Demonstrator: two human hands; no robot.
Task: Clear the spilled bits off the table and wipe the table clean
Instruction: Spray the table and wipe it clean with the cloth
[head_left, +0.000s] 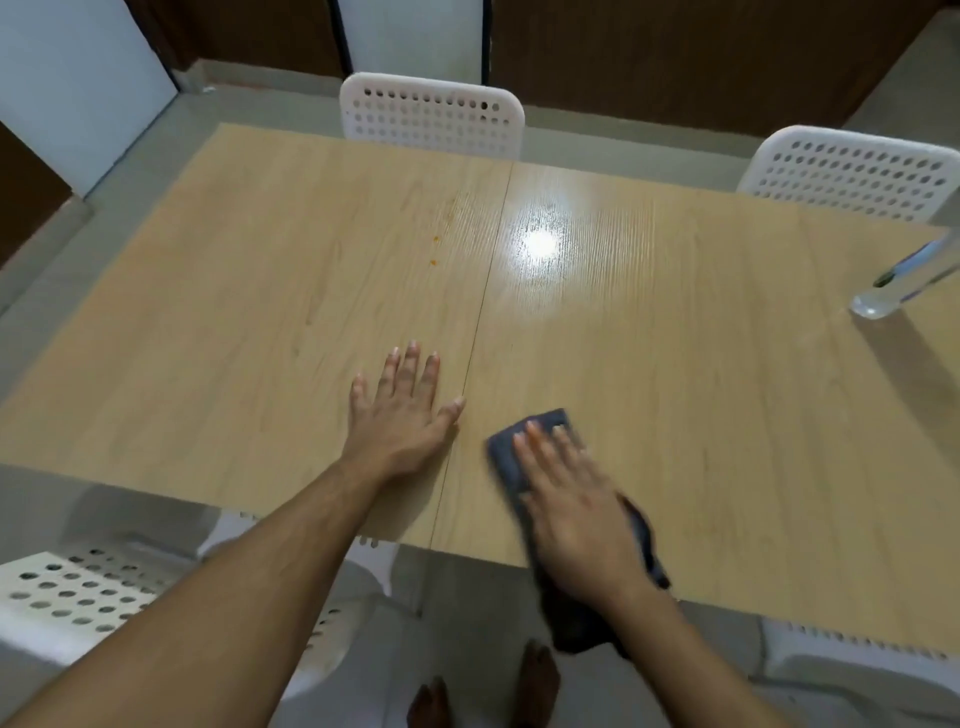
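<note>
The right hand (571, 499) is lying flat, fingers straight and close together, pressing down on a dark grey cloth (524, 452) near the front edge of the table (701, 389). It's a bit blurry, so the exact finger spread is hard to tell. The cloth is sticking out past the fingertips on the far side, and its back end is hanging off the table edge under the wrist.

The left hand (402, 410) is resting palm-down just to the left, fingers spread wide and straight, holding nothing. It's sitting right beside the thin seam (483, 306) running across the tabletop, thumb tip nearly on it, and the cloth hand is on the other side of that seam.

Further out, a couple of small orange bits (435, 240) are sitting on the wood left of the seam, well apart from both hands, with a faint smear above them. A bright light reflection (540, 244) is glaring off the surface just right of the seam.

A clear bottle (904, 280) is standing at the far right. White perforated chairs are tucked in around: one across the table (431, 117), one at the far right corner (852, 174), one at the near left (78, 587). Bare feet (537, 680) are showing on the floor below.
</note>
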